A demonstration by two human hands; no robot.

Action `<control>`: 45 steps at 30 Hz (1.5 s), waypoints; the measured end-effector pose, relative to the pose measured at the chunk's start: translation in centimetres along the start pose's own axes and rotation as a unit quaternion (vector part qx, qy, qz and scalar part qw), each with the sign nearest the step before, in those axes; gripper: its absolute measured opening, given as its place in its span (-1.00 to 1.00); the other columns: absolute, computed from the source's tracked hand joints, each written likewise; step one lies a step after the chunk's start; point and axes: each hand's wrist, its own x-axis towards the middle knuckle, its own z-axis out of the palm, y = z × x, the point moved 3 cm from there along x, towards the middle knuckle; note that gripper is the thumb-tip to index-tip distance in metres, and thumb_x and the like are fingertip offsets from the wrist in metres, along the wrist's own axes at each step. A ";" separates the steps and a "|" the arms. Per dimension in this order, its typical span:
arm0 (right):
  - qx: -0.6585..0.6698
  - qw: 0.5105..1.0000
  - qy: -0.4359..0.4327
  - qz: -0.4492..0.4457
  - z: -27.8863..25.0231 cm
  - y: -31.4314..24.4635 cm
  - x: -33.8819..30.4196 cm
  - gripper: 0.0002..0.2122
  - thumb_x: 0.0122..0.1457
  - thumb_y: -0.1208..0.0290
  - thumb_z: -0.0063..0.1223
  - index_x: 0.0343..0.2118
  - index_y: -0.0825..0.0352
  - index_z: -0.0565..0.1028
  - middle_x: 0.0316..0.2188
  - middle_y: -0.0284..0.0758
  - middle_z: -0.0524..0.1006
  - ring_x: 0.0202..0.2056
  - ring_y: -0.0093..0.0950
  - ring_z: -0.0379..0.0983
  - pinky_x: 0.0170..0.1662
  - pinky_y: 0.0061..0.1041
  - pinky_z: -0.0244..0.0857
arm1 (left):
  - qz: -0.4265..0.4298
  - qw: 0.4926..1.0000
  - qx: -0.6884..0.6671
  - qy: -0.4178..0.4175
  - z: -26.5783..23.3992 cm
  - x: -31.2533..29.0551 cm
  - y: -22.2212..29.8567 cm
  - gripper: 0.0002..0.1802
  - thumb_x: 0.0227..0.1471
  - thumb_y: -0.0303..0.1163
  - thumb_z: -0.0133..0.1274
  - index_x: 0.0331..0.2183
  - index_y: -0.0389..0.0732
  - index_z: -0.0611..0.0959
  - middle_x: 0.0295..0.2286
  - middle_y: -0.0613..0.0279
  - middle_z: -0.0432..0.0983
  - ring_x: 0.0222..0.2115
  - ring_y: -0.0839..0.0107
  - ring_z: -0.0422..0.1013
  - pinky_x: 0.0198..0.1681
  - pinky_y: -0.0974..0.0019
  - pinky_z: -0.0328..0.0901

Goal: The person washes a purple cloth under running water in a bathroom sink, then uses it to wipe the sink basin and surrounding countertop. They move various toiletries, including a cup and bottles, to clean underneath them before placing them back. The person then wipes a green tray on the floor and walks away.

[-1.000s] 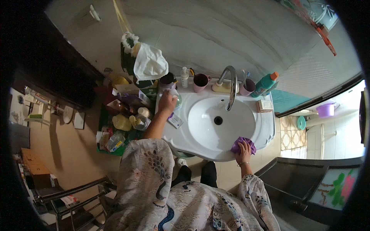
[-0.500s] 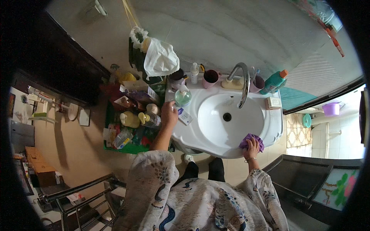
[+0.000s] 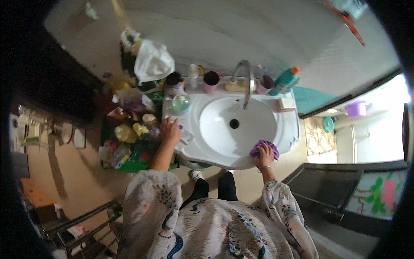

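Your right hand [image 3: 266, 157] holds a bunched purple cloth [image 3: 258, 148] at the sink's front rim; your left hand [image 3: 170, 131] is at the left edge.
Your right fingers curve over the cloth; if that grip loosens, it could slide into the basin [image 3: 215, 118] or off the front. Your left fingers are loosely bent, and you cannot tell from here whether they hold anything; a careless sideways sweep could push the flat packet [image 3: 186, 136] beside them or tip the greenish bottle [image 3: 181, 105] behind.
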 end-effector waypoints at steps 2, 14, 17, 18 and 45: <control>0.001 1.000 -0.016 0.020 -0.7 -1.2 0.3 -0.49 -0.29 0.42 0.04 -0.11 0.08 0.44 0.09 -0.32 0.25 0.14 -0.15 0.03 0.18 -0.13 -0.11 | -0.044 0.999 -0.030 -0.006 -0.9 0.1 -0.5 -0.61 -0.18 -0.33 0.14 -0.22 -0.18 0.52 -0.17 0.04 0.34 -0.05 0.07 0.25 -0.06 0.07 0.22; 0.001 0.996 -0.087 -0.023 -4.9 2.6 -0.5 -0.60 0.05 0.26 0.01 0.01 0.01 0.38 0.18 -0.32 0.15 0.20 -0.21 -0.04 0.23 -0.10 -0.24 | -0.307 0.928 -0.204 0.042 4.4 -1.1 -2.1 -0.41 -0.24 -0.28 0.23 -0.17 -0.28 0.35 -0.16 -0.10 0.37 -0.11 -0.04 0.31 -0.07 0.06 0.23; 0.019 0.999 -0.023 -0.027 -4.6 5.2 2.0 -0.55 -0.01 0.41 0.04 0.02 0.01 0.36 0.16 -0.28 0.16 0.17 -0.17 0.03 0.20 -0.13 -0.12 | -0.329 0.897 -0.275 0.106 7.9 -1.0 -3.6 -0.45 -0.26 -0.37 0.24 -0.20 -0.34 0.38 -0.20 -0.11 0.36 -0.12 -0.04 0.31 -0.06 0.09 0.23; 0.024 0.999 -0.011 -0.030 -4.5 6.3 2.7 -0.53 -0.03 0.44 0.04 0.03 0.01 0.35 0.16 -0.24 0.16 0.16 -0.16 0.04 0.19 -0.15 -0.09 | -0.340 0.886 -0.292 0.123 8.3 -0.9 -3.5 -0.46 -0.26 -0.38 0.23 -0.21 -0.35 0.38 -0.20 -0.11 0.36 -0.12 -0.04 0.31 -0.06 0.10 0.23; 0.090 0.986 0.125 -0.058 -10.6 12.7 13.6 -0.75 -0.02 0.42 0.08 -0.22 0.27 0.52 -0.14 -0.13 0.47 -0.07 -0.19 0.36 -0.02 -0.30 0.24 | -0.293 0.482 -0.808 -0.173 7.4 -1.3 21.8 -0.90 -0.04 -0.50 0.09 -0.40 -0.16 0.51 -0.56 0.32 0.48 -0.59 0.48 0.43 -0.61 0.48 0.26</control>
